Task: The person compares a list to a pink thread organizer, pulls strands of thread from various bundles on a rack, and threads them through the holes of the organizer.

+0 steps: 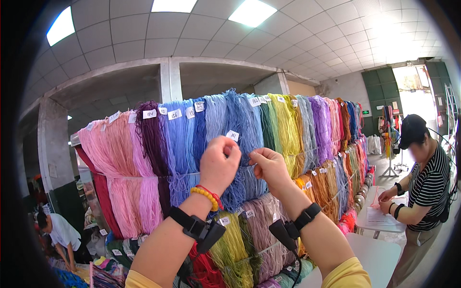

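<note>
Both my hands are raised in front of skeins of blue thread [238,113] hanging from a rack. My left hand [220,157] is closed, just below a small white paper tag [232,135] on the skein; whatever its fingers hold is hidden. To its right, my right hand [271,166] is closed in a pinch, with thumb and forefinger against the blue strands. Any strand between those fingertips is too fine to make out. Black straps with small devices are on both wrists, and a yellow bead bracelet [205,196] is on the left one.
Pink skeins [113,158], a dark purple skein [152,139] and yellow skeins [284,129] hang alongside, with more rows below. At right a person [427,182] in a striped shirt works at a white table [384,223]. Another person [62,233] bends over at lower left.
</note>
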Demonstrator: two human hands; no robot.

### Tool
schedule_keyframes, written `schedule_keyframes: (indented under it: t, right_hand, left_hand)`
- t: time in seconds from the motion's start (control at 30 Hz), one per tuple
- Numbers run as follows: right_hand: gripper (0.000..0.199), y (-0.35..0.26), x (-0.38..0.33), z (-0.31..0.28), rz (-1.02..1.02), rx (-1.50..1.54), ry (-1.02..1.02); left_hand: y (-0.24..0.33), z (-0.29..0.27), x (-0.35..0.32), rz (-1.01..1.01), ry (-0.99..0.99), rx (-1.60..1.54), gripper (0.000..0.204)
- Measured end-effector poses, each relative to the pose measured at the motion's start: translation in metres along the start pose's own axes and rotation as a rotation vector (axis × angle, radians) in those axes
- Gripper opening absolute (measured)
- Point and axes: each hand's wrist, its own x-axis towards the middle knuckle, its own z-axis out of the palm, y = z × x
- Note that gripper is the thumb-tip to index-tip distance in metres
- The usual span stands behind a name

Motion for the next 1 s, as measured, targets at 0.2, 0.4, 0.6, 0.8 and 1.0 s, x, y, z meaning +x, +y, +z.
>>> schedule_keyframes:
  t: [0.2,0.4,0.6,0.8,1.0]
  right_hand:
    - [0.013,0.0,-0.005,-0.002,0.011,0.014,-0.03]
    - [0.013,0.003,-0.009,-0.004,0.018,-0.004,-0.085]
    - [0.014,0.006,-0.012,-0.003,0.019,-0.052,-0.039]
    - [0.014,0.009,-0.015,-0.004,-0.033,-0.032,-0.016]
    - [0.012,0.01,-0.017,-0.004,-0.027,-0.032,-0.043]
  left_hand:
    - [0.006,0.013,-0.002,-0.271,-0.198,-0.311,0.019]
    - [0.013,0.013,-0.002,-0.503,-0.309,-0.56,0.017]
    - [0.005,0.012,-0.004,-0.531,-0.282,-0.542,0.017]
    - [0.006,0.011,-0.007,-0.576,-0.29,-0.575,0.016]
    - [0.005,0.012,-0.008,-0.563,-0.38,-0.607,0.016]
